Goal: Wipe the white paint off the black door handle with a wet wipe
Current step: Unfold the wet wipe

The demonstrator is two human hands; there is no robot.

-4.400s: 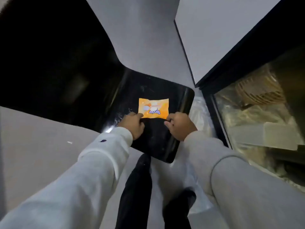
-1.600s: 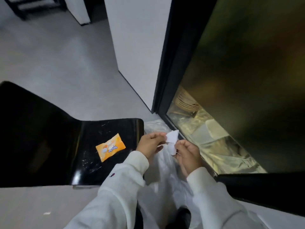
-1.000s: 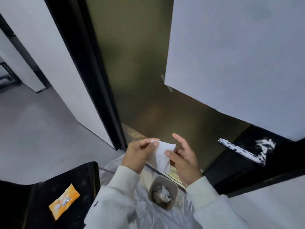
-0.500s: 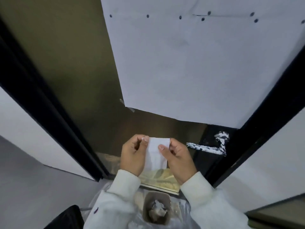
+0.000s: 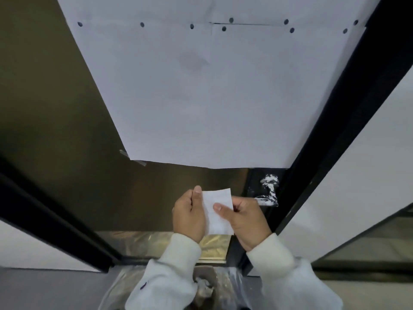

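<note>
A white wet wipe (image 5: pixel 217 209) is stretched flat between my two hands in front of the door. My left hand (image 5: pixel 190 215) pinches its left edge with the thumb on top. My right hand (image 5: pixel 244 217) holds its right side, thumb pressed on the sheet. The black door handle (image 5: pixel 267 199) smeared with white paint sticks out just right of my right hand; the black plate (image 5: pixel 269 181) above it also carries a white paint blotch. My right hand hides the handle's left end.
A large white paper sheet (image 5: pixel 212 90) covers the upper part of the dark olive door (image 5: pixel 55 108). A black door frame (image 5: pixel 339 121) runs up on the right. On plastic sheeting (image 5: pixel 116 291) on the floor stands a small container (image 5: pixel 204 281) of crumpled wipes.
I turned from the black chair with the orange wipe packet to face the door. Both hands unfolded the wipe and now hold it flat, a little closer to the painted handle.
</note>
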